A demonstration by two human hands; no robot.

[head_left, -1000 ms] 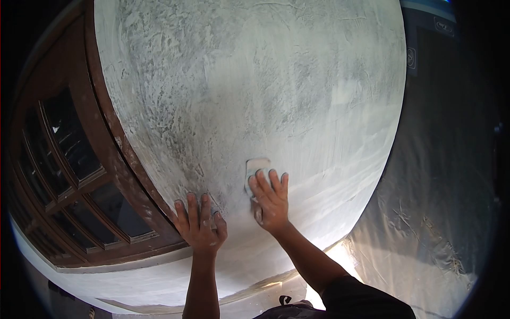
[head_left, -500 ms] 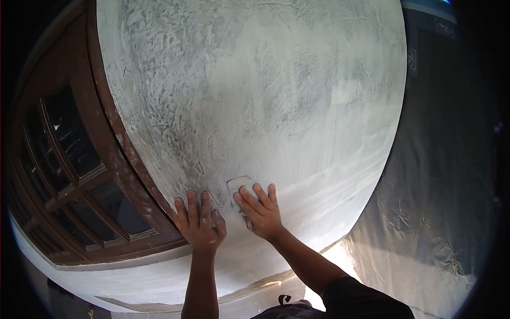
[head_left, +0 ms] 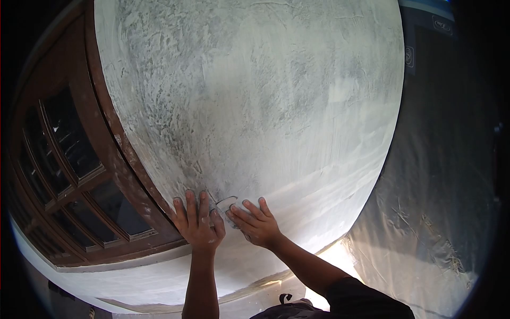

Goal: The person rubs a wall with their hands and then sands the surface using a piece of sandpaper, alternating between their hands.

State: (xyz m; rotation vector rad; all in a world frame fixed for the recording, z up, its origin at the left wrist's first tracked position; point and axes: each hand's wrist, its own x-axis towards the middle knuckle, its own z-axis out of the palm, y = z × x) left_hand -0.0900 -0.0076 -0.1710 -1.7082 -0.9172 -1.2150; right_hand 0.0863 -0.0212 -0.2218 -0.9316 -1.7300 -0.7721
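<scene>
My left hand [head_left: 199,223] lies flat on the white, patchy plastered wall [head_left: 297,69], fingers pointing up and thumb apart, holding nothing. It rests close to the window's brown frame. Just to its right, my right hand [head_left: 257,223] presses a small pale piece of sandpaper [head_left: 227,203] against the wall. The sandpaper's curved dark upper edge shows beyond the fingers; the rest of it is hidden under them. The wall here is smeared white over rougher grey patches.
A brown wooden window [head_left: 79,181] with several dark panes borders the wall on the left. Dark plastic sheeting [head_left: 441,159] hangs on the right and spreads below. Bright light falls near the wall's lower right edge.
My right hand and the sandpaper have slid down and to the left along the wall, closer to my left hand. The left hand has hardly moved.
</scene>
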